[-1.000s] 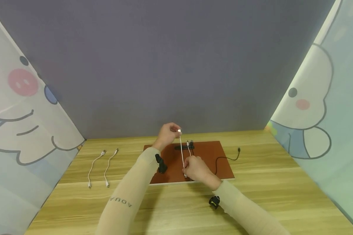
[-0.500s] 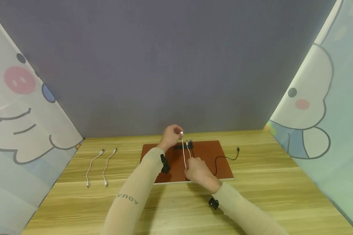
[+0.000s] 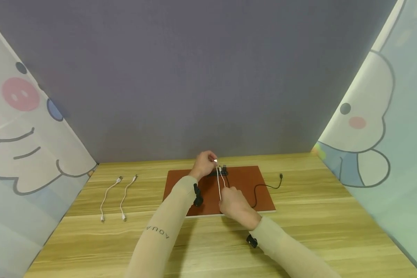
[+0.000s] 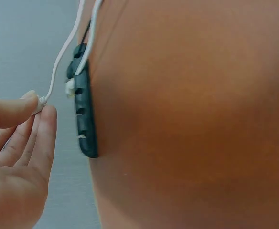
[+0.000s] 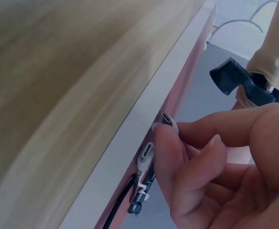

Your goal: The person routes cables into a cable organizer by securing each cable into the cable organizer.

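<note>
My left hand pinches one plug end of a white charging cable between thumb and fingertips. In the left wrist view that end hangs just beside a black cable clip strip with several slots, apart from it. The cable runs nearly straight to my right hand, whose thumb and finger pinch the small oval connector at the board's front edge. Beside those fingers lies a second white cable's connector, by a black clip piece. The second cable's other end sits at the far strip.
Under the hands lies a brown board with a pale edge, on a wooden table. A black cable curves off its right side. Two white cables lie at the left. A grey panel stands behind.
The left hand has moved right and slightly down with the cable's plug end, nearer the far clip strip. The right hand has shifted only slightly and still pinches the near end.
</note>
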`<control>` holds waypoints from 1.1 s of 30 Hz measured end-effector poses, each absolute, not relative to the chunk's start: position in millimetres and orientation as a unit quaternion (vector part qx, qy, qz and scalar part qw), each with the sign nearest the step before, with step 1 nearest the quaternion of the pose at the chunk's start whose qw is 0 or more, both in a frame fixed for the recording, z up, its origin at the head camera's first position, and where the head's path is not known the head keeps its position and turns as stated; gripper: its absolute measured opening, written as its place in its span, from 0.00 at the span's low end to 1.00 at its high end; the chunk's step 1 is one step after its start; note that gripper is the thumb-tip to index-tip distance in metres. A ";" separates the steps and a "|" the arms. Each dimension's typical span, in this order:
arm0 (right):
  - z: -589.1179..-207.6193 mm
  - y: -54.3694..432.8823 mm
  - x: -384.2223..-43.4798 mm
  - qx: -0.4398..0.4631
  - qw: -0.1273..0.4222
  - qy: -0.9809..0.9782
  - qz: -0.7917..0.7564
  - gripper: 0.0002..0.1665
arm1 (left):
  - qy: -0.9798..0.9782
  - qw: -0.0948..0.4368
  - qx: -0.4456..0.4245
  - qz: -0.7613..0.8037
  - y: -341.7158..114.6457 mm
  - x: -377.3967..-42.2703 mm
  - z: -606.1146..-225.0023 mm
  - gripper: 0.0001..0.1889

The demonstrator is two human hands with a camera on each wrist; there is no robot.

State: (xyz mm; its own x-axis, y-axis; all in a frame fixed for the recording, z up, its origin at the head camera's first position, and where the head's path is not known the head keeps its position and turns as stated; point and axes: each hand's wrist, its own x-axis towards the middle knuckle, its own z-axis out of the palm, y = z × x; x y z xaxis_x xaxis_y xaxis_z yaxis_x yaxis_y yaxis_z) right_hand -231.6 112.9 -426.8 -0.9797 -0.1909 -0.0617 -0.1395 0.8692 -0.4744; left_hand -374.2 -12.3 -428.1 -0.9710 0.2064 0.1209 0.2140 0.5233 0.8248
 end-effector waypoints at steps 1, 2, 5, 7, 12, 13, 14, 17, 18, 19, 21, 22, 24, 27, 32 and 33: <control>-427.0 112.4 -231.5 -0.086 0.053 0.966 -0.239 0.15 | -0.874 0.003 -0.122 -0.470 -12.0 -374.6 -429.2 0.07; -427.1 111.9 -231.5 -0.086 0.054 0.966 -0.237 0.15 | -0.876 0.003 -0.123 -0.466 -11.7 -375.2 -430.4 0.08; -426.8 110.4 -232.0 -0.090 0.052 0.970 -0.220 0.14 | -0.883 0.007 -0.131 -0.452 -10.9 -376.8 -433.3 0.09; -426.4 109.5 -232.3 -0.088 0.055 0.973 -0.208 0.14 | -0.886 0.008 -0.136 -0.443 -10.2 -377.5 -434.5 0.09; -426.7 108.9 -232.7 -0.090 0.063 0.974 -0.200 0.13 | -0.892 0.005 -0.135 -0.431 -8.0 -378.4 -436.7 0.10; -427.0 109.2 -232.9 -0.092 0.064 0.974 -0.199 0.13 | -0.893 0.003 -0.133 -0.431 -7.6 -378.5 -437.2 0.10; -427.1 109.5 -233.0 -0.095 0.065 0.973 -0.199 0.14 | -0.893 0.002 -0.130 -0.430 -7.3 -378.6 -438.0 0.10; -426.9 110.5 -233.6 -0.106 0.064 0.973 -0.194 0.14 | -0.896 0.002 -0.128 -0.425 -6.8 -378.8 -439.3 0.10; -426.3 110.9 -233.6 -0.110 0.065 0.973 -0.192 0.14 | -0.897 0.004 -0.128 -0.424 -6.7 -378.8 -439.5 0.10; -426.2 111.4 -233.8 -0.114 0.066 0.973 -0.191 0.14 | -0.897 0.005 -0.129 -0.423 -6.5 -378.9 -439.5 0.10; -426.1 112.1 -234.0 -0.122 0.067 0.972 -0.189 0.14 | -0.899 0.005 -0.130 -0.419 -6.2 -379.2 -439.5 0.10; -426.0 112.5 -234.0 -0.125 0.068 0.972 -0.188 0.15 | -0.900 0.004 -0.130 -0.417 -6.1 -379.2 -439.5 0.10; -425.9 112.8 -233.9 -0.132 0.068 0.971 -0.188 0.16 | -0.902 0.001 -0.126 -0.412 -5.7 -379.5 -439.7 0.10; -426.5 113.4 -233.7 -0.142 0.063 0.970 -0.189 0.16 | -0.906 -0.003 -0.119 -0.407 -5.2 -379.9 -440.5 0.11; -426.1 114.2 -233.2 -0.152 0.059 0.967 -0.194 0.15 | -0.909 -0.006 -0.112 -0.402 -5.2 -380.3 -440.6 0.11; -426.0 114.1 -233.4 -0.152 0.060 0.967 -0.195 0.15 | -0.910 -0.006 -0.112 -0.400 -5.3 -380.2 -440.6 0.11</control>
